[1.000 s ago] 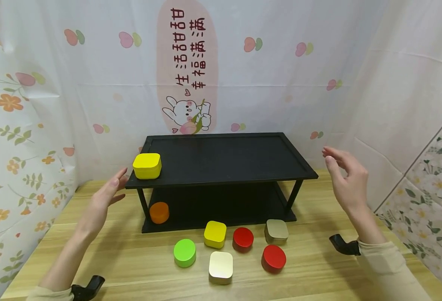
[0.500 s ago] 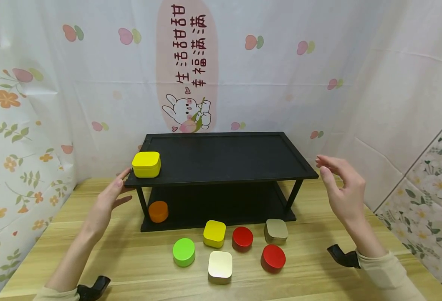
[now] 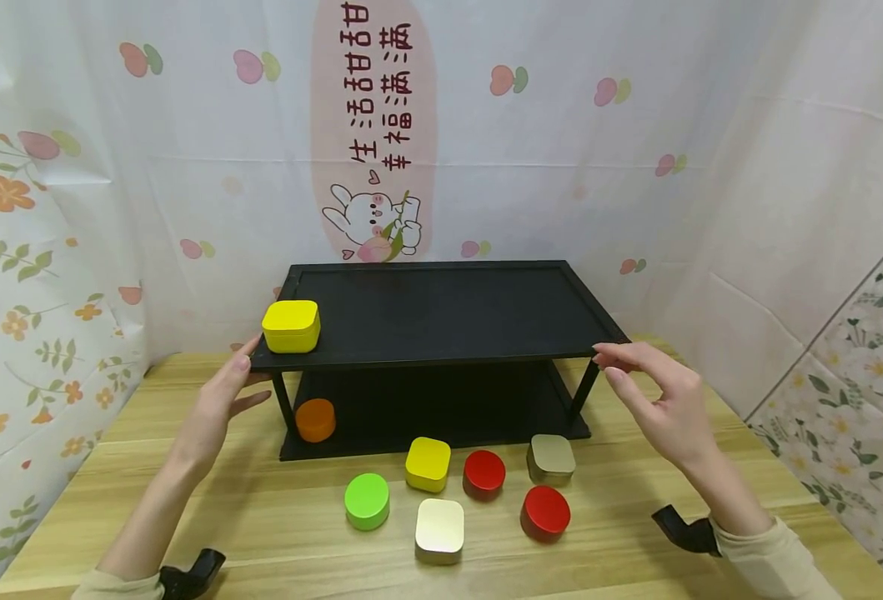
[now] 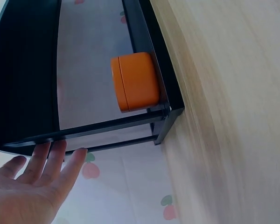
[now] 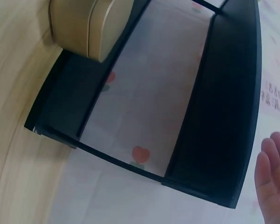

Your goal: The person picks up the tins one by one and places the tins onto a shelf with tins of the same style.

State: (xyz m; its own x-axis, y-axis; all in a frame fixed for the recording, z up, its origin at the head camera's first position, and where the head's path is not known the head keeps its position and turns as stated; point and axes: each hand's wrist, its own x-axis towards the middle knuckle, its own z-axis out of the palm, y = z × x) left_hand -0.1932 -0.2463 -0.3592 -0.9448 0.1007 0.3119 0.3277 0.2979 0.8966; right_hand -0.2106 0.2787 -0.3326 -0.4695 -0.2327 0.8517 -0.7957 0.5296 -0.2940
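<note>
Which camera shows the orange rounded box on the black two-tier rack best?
The left wrist view: the orange rounded box looks large there, its seam clear. The head view shows it smaller, on the lower tier of the black two-tier rack. The right wrist view doesn't show it.

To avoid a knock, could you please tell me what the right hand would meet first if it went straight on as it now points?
Most likely the black shelf's top board, near its front right corner, though the depth between it and the right hand is unclear.

Eight containers [image 3: 367, 501], one rack [image 3: 441, 312]
</note>
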